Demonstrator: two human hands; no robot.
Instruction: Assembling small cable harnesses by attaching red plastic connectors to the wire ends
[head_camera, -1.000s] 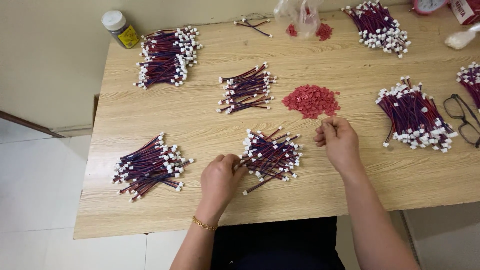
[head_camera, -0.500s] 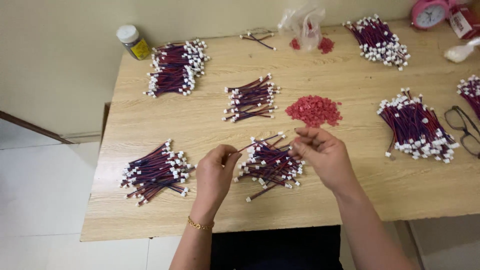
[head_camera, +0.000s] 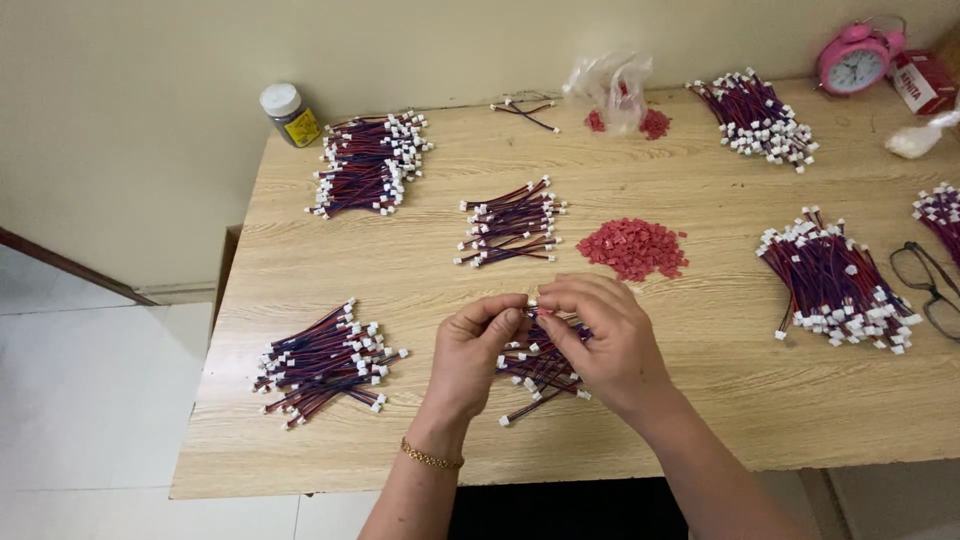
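Red-and-blue wire leads are lying in a loose bundle (head_camera: 540, 365) on the counter (head_camera: 400, 270) under your hands, kept close for quick picking. Your left hand (head_camera: 475, 350) and right hand (head_camera: 605, 340) are meeting fingertip to fingertip, pinching one lead's white connector (head_camera: 531, 303). Half a second ago they were apart. Farther off, red caps (head_camera: 632, 247) are waiting within reach, with sorted bundles (head_camera: 365, 165) beyond.

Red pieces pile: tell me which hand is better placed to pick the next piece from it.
Right, probably. The right hand sits just below the red pieces pile, on the same side of the wooden table. The left hand is farther off, and both hands pinch a wire together over the wire bundle.
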